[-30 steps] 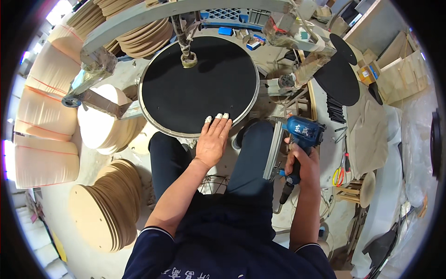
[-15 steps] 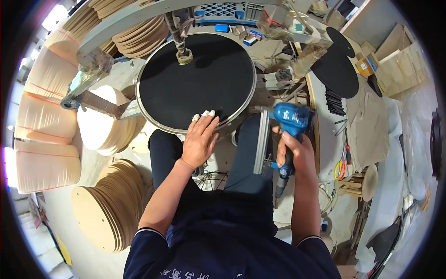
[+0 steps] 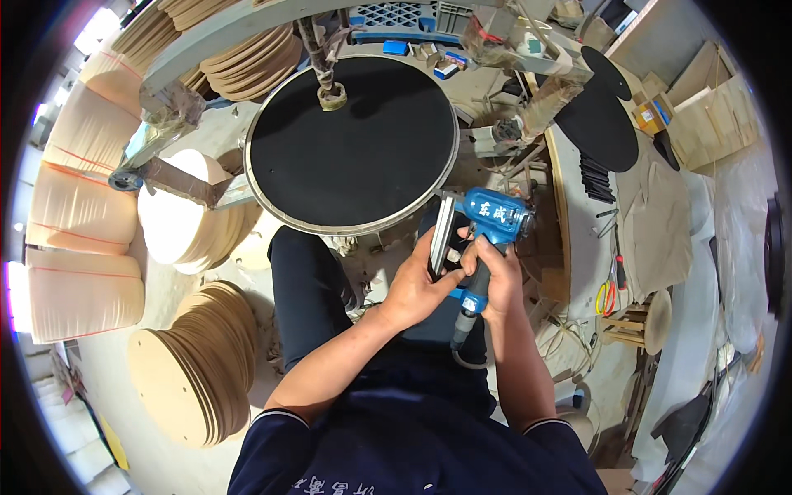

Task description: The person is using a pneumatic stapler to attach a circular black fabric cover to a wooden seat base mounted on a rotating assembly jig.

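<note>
A blue pneumatic staple gun [image 3: 493,208] is held over my lap, its air hose hanging from the bottom of the grip. My right hand [image 3: 500,280] is wrapped round its black handle. My left hand [image 3: 412,289] is closed on the long metal magazine [image 3: 442,235], thumb on the side facing the handle; white finger covers show on some fingertips. Beyond my knees lies a large round black-covered disc [image 3: 355,157] with a pale rim, and neither hand touches it. A taped vertical rod with a ring-shaped foot [image 3: 332,97] comes down over the disc's far part.
A metal frame [image 3: 247,37] arches over the disc. Stacks of round boards [image 3: 194,363] stand at left, beside wrapped cream rolls [image 3: 82,293]. On the right bench [image 3: 586,247] lie black discs [image 3: 598,128], black strips [image 3: 596,180] and scissors [image 3: 606,299].
My left hand has left the black disc and moved right and nearer, taking hold of the magazine. My right hand has brought the staple gun slightly left.
</note>
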### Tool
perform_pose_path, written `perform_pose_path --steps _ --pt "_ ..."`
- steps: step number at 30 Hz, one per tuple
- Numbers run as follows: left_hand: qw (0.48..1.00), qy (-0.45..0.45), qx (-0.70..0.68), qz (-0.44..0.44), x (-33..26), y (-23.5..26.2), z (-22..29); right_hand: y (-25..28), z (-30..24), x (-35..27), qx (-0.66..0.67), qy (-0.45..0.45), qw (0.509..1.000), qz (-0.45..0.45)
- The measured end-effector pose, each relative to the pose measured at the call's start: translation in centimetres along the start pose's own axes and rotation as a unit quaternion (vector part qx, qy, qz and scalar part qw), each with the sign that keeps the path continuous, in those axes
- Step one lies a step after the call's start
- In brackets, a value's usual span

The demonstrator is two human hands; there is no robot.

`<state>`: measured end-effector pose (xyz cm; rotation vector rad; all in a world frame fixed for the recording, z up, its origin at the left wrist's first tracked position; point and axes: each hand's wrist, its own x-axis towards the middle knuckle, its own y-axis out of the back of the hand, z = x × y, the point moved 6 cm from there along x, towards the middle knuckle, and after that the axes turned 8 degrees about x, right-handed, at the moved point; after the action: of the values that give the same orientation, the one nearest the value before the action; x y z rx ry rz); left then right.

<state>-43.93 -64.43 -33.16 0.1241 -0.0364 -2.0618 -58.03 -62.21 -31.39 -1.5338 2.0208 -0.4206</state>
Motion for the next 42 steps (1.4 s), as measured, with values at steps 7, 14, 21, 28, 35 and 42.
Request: perform_pose_path --steps 7,14,21,28,35,42 --pt "0.992 -0.027 0.123 0.019 -0.4 0.6 0.2 0.3 0.5 0.0 -0.006 0.012 1.000 0.001" --pt "0.983 0.083 0.166 -0.004 0.0 -1.2 1.0 4.0 -0.1 0.4 0.108 -0.033 0.992 0.058" --pt "0.925 0.240 -0.186 -0.227 -4.6 -4.4 -0.5 8.1 -1.8 4.1 0.267 0.009 0.960 -0.089" --pt "0.918 0.282 -0.194 -0.201 -4.5 -5.2 -2.9 23.2 -5.7 2.8 -0.219 -0.138 0.952 0.161" --pt "0.929 0.272 -0.161 -0.190 -3.6 -5.6 -3.5 42.7 -14.8 9.4 -0.490 0.099 0.701 0.509" --pt "0.934 0.259 -0.154 -0.190 -3.5 -5.8 -4.0 43.9 -16.6 12.0 -0.549 -0.092 0.685 0.470"
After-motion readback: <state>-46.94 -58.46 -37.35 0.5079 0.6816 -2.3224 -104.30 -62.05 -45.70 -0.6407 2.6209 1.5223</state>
